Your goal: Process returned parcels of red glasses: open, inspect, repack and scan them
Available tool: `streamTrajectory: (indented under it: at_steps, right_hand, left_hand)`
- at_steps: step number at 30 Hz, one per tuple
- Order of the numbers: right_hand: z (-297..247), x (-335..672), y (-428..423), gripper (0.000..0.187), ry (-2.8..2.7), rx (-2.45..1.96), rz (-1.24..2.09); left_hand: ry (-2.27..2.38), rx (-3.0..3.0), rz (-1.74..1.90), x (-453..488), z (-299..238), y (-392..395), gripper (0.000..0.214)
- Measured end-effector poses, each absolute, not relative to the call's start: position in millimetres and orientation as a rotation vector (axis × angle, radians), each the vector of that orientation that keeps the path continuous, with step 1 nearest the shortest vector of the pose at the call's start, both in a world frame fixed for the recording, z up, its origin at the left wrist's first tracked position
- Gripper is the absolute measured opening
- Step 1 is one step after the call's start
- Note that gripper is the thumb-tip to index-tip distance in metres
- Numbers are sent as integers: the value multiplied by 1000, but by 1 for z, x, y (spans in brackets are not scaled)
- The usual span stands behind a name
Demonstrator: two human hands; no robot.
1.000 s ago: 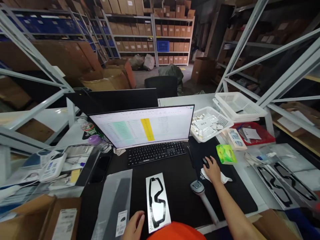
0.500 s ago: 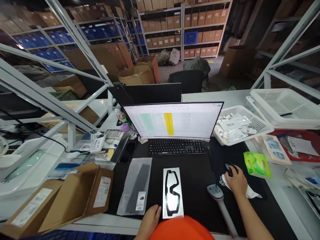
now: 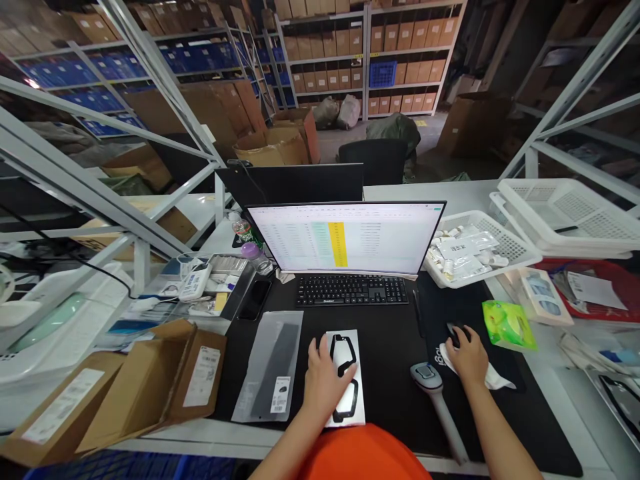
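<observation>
My left hand (image 3: pixel 323 383) rests over a white card (image 3: pixel 361 377) with a black goggle-shaped outline on it. Its fingers are spread, covering the middle of the black shape. On the right, my right hand (image 3: pixel 470 357) is curled over a black computer mouse (image 3: pixel 454 332), with a crumpled white tissue (image 3: pixel 495 378) by the wrist. Left of the card lies a frosted plastic bag (image 3: pixel 265 373) with a dark item inside and a white label. A grey handheld barcode scanner (image 3: pixel 435 387) lies between the card and my right arm.
A monitor (image 3: pixel 345 240) showing a spreadsheet stands behind the keyboard (image 3: pixel 353 291). Open cardboard boxes (image 3: pixel 145 393) are at the left. To the right sit a green tissue pack (image 3: pixel 509 325) and a white basket (image 3: pixel 520 250) of small packets. A phone (image 3: pixel 255 299) lies left of the keyboard.
My left hand has moved from the desk's front edge up and right onto the white card. The spreadsheet's columns have shifted. My right hand stays on the mouse.
</observation>
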State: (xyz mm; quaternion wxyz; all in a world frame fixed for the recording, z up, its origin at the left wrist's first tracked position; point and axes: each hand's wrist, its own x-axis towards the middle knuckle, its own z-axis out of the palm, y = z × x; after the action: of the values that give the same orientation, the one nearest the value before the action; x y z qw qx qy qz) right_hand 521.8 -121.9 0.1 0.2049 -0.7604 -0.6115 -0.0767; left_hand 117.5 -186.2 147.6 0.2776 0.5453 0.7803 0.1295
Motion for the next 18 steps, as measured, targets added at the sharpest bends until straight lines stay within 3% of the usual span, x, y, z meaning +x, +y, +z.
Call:
streamTrajectory:
  at_steps: [5, 12, 16, 18]
  right_hand:
    - [7, 518, -119, 42, -1692, -2141, -185]
    - [59, 504, -138, 46, -1619, -2054, -127]
    - [64, 483, -211, 40, -1643, -1895, 358]
    - [51, 471, -245, 50, -1489, -1974, 637]
  left_hand:
    - [2092, 1523, 67, 156, 147, -143, 107]
    - [2094, 1375, 154, 129, 138, -139, 91]
    - [2102, 1166, 296, 84, 139, -150, 90]
    - [2090, 1051, 385, 64, 136, -157, 86]
